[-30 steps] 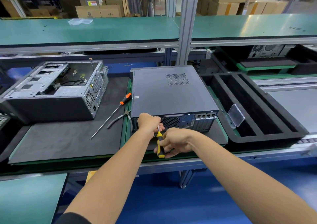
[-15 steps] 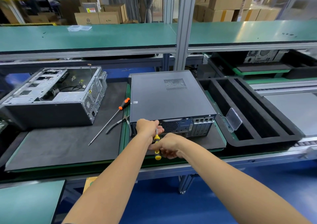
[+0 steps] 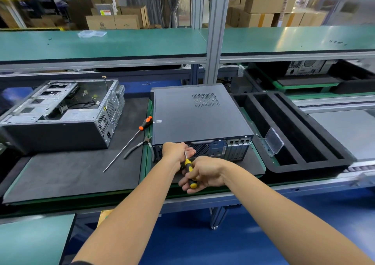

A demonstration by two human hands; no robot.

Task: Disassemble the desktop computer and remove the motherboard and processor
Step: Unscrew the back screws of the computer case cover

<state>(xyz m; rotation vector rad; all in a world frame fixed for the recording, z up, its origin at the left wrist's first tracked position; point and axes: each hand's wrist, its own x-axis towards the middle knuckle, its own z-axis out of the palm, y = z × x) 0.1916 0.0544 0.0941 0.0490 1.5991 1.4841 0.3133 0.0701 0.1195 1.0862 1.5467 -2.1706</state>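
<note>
A closed dark grey desktop computer (image 3: 192, 114) lies flat on a black mat, its rear panel with ports and slots facing me. My left hand (image 3: 176, 150) rests against that rear panel near its left side, fingers partly curled; whether it holds anything I cannot tell. My right hand (image 3: 203, 174) is closed around a yellow-and-black screwdriver (image 3: 188, 168) just in front of the panel. Its thin shaft points up toward my left hand's fingers. The tip is hidden there.
An opened, stripped computer chassis (image 3: 60, 112) lies at the left. A long orange-handled screwdriver (image 3: 129, 141) and pliers (image 3: 142, 146) lie on the mat between both cases. A black foam tray (image 3: 288, 130) with a clear plastic piece (image 3: 274, 141) sits right. A green shelf (image 3: 121, 43) runs above.
The view has shifted slightly. Both hands stay at the case's rear panel, and the screwdriver has turned a little in my right hand.
</note>
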